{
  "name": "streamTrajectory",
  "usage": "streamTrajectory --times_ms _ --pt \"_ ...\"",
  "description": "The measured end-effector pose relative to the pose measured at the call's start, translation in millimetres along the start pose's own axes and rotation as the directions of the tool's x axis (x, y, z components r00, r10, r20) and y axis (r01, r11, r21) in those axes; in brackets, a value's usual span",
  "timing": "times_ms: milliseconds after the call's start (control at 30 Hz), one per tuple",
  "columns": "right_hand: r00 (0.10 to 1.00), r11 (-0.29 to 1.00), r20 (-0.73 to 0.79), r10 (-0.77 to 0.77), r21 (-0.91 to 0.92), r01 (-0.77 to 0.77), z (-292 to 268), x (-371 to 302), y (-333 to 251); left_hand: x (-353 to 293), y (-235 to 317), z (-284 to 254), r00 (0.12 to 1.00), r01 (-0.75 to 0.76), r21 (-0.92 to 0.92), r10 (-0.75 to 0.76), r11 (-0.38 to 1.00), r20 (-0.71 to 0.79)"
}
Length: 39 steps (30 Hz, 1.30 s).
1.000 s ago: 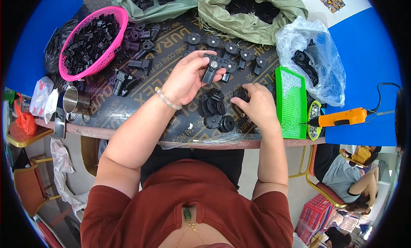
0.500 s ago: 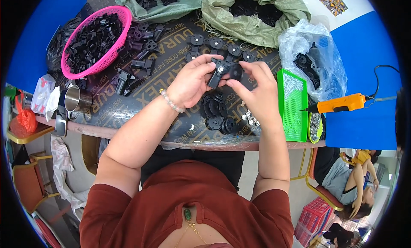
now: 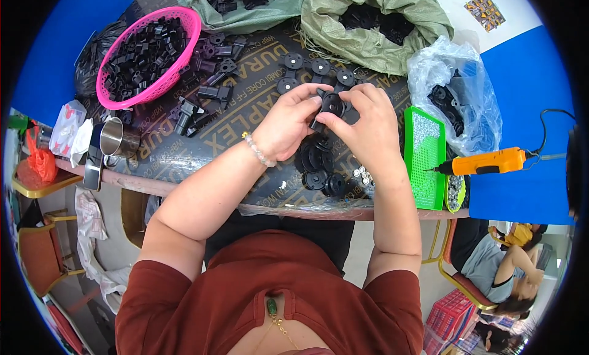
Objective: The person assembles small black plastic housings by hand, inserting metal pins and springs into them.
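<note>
Holding both hands together at frame centre now: my left hand and right hand pinch a black round part, lifted a second ago off the dark pile. Looks like fitting's started

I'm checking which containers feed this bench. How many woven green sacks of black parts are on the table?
2. One green sack lies at the table's far edge, left of centre; the other sack sits to its right, open and showing black parts. More may lie out of view.
</note>
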State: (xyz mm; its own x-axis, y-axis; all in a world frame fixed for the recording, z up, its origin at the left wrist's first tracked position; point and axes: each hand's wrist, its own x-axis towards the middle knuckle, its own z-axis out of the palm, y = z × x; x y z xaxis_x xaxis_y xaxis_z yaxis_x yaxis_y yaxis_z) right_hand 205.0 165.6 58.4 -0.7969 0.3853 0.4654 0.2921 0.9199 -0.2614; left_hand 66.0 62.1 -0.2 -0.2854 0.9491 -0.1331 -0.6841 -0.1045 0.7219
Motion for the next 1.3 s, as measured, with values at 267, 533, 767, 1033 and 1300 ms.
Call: streamTrajectory --times_ms 267,533,767,1033,1300 --pt "0.995 0.989 0.007 0.095 0.116 -0.096 -3.0 0.0 1.4 0.2 -1.5 -0.9 0.999 -0.016 -0.025 0.017 1.0 0.032" --pt "0.999 0.997 0.035 0.036 -0.063 -0.034 -6.3 0.8 -5.5 1.9 -6.8 -5.3 0.996 -0.073 0.072 0.07 0.995 0.049" --pt "0.991 0.97 0.052 0.124 0.204 -0.132 -2.7 0.7 -4.4 2.9 -4.0 -7.1 0.991 -0.08 -0.038 0.083 0.996 0.107" --pt "0.999 0.98 -0.043 -0.016 0.198 0.025 -10.5 -15.8 5.4 -3.3 -0.4 3.6 0.973 -0.016 -0.035 0.024 0.999 0.231" --pt "0.994 0.944 0.076 0.084 0.312 -0.104 -42.9 -36.2 -5.2 -28.7 -13.1 23.5 0.968 0.11 -0.227 -0.052 0.968 0.247"
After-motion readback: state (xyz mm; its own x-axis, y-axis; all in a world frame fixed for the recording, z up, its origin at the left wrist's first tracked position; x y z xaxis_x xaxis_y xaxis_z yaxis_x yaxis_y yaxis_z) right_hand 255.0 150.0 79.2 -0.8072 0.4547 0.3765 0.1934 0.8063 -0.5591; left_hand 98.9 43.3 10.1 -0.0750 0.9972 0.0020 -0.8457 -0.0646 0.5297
